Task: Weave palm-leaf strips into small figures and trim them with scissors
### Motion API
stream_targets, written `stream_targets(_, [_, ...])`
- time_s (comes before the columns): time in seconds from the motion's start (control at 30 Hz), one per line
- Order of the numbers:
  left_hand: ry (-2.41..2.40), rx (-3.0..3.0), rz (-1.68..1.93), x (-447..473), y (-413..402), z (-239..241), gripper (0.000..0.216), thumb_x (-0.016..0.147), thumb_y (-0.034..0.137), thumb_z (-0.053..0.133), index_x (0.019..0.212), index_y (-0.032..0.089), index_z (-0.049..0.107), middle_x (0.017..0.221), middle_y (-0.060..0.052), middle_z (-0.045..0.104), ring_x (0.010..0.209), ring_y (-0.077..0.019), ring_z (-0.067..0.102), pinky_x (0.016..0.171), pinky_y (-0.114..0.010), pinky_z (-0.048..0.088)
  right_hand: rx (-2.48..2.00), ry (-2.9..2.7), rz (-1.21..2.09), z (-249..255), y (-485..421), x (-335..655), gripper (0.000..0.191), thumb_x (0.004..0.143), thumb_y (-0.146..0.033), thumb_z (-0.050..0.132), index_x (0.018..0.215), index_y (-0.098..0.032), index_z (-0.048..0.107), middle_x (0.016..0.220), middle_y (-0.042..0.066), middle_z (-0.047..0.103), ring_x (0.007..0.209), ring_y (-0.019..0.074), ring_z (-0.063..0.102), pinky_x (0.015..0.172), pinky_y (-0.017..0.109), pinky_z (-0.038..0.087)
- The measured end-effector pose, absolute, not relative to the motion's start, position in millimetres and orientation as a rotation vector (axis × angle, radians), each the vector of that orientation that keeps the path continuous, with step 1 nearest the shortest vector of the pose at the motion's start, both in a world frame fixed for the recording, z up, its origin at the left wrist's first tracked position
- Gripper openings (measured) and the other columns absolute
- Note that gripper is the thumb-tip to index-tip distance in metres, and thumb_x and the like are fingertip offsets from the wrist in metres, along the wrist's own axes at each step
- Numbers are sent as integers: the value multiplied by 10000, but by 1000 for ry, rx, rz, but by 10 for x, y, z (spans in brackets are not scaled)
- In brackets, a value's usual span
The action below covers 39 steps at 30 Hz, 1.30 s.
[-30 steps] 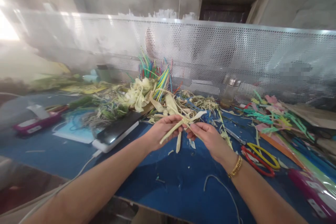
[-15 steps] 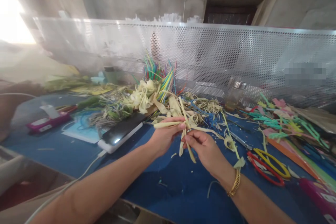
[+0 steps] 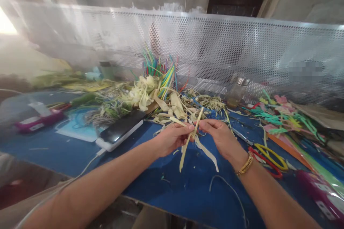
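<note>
Several pale, dry leaf strips [image 3: 185, 153] cross one another between my two hands, above the blue tabletop. My left hand [image 3: 174, 137] pinches them near the crossing with thumb and fingers. From the other side my right hand [image 3: 219, 137], with a gold bracelet on the wrist, has its fingertips closed at the same crossing. One strip end points up between the hands, and a wider curled end [image 3: 208, 154] hangs down below. Just behind lies a heap of loose dry leaf strips [image 3: 176, 105]. The exact fold at the crossing is hidden by my fingers.
Red-and-yellow-handled scissors [image 3: 271, 157] lie beyond my right wrist. A phone [image 3: 122, 128] on a white power bank with a cable lies at left. Colourful stems [image 3: 168, 75], a glass bottle [image 3: 238, 91] and a perforated metal screen [image 3: 215, 43] stand behind. Purple packs [image 3: 40, 120] flank the table.
My right hand has risen from below the crossing to beside it, level with the left. The strips have turned, their ends now hanging lower. The view has tilted down slightly.
</note>
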State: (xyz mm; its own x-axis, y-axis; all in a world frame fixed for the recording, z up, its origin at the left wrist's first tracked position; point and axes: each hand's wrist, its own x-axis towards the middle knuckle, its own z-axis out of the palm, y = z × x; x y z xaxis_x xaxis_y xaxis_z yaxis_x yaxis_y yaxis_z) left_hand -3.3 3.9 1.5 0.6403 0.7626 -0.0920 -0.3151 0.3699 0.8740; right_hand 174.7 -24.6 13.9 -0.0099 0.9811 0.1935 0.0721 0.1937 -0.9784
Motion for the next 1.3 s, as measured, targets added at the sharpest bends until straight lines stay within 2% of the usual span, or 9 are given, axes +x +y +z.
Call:
stream_targets(0.17, [577,964,759,-11,21,29,158,665,237,781,695,124,675,616,-19,626,544,-89,555,532,-203,449,-1028,-1316,1049,81,-303,1585,217,693,-417,720,678,-203,687,684,-9,647,685,140,558,707,293,453])
stream_targets(0.47, [538,1002,638,-69,29,54,129,678,221,762,700,120,686,693,-38,651,605,-105,598,623,-232,470,-972,-1170,903,33,-212,1633,201,695,-388,729,657,-213,638,660,-29,589,680,137,519,701,289,420])
stream_targets(0.6, [478,960,702,-118,90,75,133,745,243,699,811,127,698,789,-63,678,688,-122,625,651,-229,470,-1005,-1230,966,29,-251,1619,237,788,-443,642,774,-208,670,747,-3,638,728,149,559,740,296,436])
stream_targets(0.67, [443,907,740,-141,137,82,138,765,194,646,867,119,700,784,-75,680,710,-128,626,643,-218,470,-1032,-1325,1021,34,-267,1625,283,823,-468,593,869,-207,692,829,21,677,805,173,594,788,314,447])
stream_targets(0.83, [414,869,799,-143,202,53,114,699,72,679,804,114,690,757,-57,665,683,-99,612,657,-197,475,-1078,-1481,990,53,-281,1634,261,781,-428,652,920,-213,700,899,33,701,870,190,620,798,321,466])
stream_targets(1.0, [387,858,912,-72,159,-9,264,588,140,821,817,152,691,739,-15,654,684,-94,606,629,-184,462,-1097,-1441,763,18,-311,1547,222,730,-404,699,808,-197,683,772,22,677,722,167,604,707,304,481])
stream_targets(1.07, [391,880,912,-61,139,-17,266,625,230,814,849,149,695,773,-26,661,691,-107,604,638,-207,469,-1095,-1429,677,-19,-321,1500,191,719,-385,711,771,-205,675,754,17,671,713,168,597,702,305,478])
stream_targets(1.17, [410,899,865,-77,128,2,258,720,350,737,850,131,696,791,-53,666,683,-123,598,643,-233,475,-1067,-1486,758,-69,-300,1489,184,686,-376,741,756,-215,682,761,16,680,721,174,596,719,318,478])
stream_targets(1.3, [494,904,856,-99,133,29,234,730,335,731,836,128,702,752,-39,664,623,-97,575,574,-195,434,-1063,-1309,948,-74,-219,1594,261,738,-454,683,817,-208,718,796,35,701,772,186,604,765,338,474])
